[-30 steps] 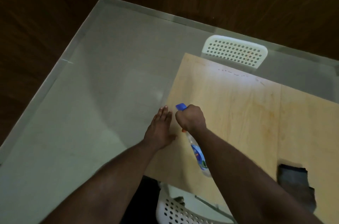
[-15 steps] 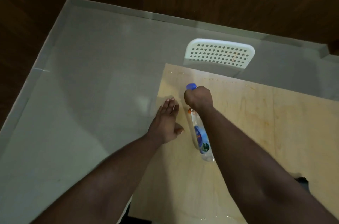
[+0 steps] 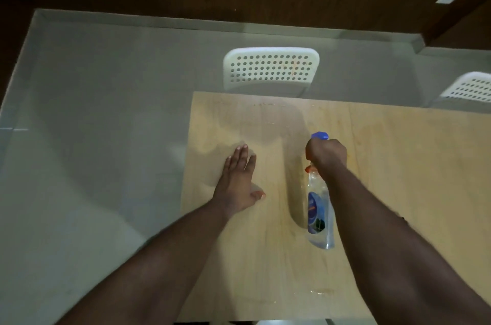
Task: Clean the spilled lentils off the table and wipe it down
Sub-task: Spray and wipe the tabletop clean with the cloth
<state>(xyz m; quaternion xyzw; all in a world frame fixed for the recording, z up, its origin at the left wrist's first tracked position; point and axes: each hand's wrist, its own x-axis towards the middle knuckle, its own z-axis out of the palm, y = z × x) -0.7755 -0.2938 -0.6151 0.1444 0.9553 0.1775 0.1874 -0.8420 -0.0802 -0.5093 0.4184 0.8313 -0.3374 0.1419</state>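
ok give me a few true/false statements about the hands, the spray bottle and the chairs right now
1. The right hand grips a spray bottle by its neck. True.
2. The left hand holds a cloth. False: it lies flat and bare on the table.
3. The bottle's nozzle is blue. True.
4. A white perforated chair stands at the far edge of the table. True.
5. The bottle stands upright on the table. False: it is tilted in the hand, nozzle pointing away from the person.
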